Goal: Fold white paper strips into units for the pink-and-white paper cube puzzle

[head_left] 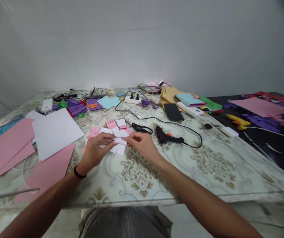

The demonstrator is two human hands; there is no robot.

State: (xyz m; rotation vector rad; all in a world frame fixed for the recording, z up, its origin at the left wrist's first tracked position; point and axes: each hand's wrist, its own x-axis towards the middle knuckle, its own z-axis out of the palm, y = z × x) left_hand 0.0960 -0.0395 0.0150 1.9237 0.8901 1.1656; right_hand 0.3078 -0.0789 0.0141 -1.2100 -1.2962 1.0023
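Near the middle of the table, my left hand [97, 148] and my right hand [140, 142] face each other, both pinching a small white paper piece [119, 140] between thumb and fingers. The piece looks folded, with its edges partly hidden by my fingertips. Under and around it lie several small white pieces [118, 149] and pink pieces [111, 124], some folded. Black-handled scissors [142, 128] rest just beyond my right hand. A black glue gun [168, 136] lies to the right of that hand.
Large white [57, 130] and pink sheets [10, 145] cover the left side. Behind are purple paper pieces [76, 107], a power strip [132, 99], a phone [173, 112] and yellow paper [171, 96]. A yellow glue gun [239, 121] and cables lie right.
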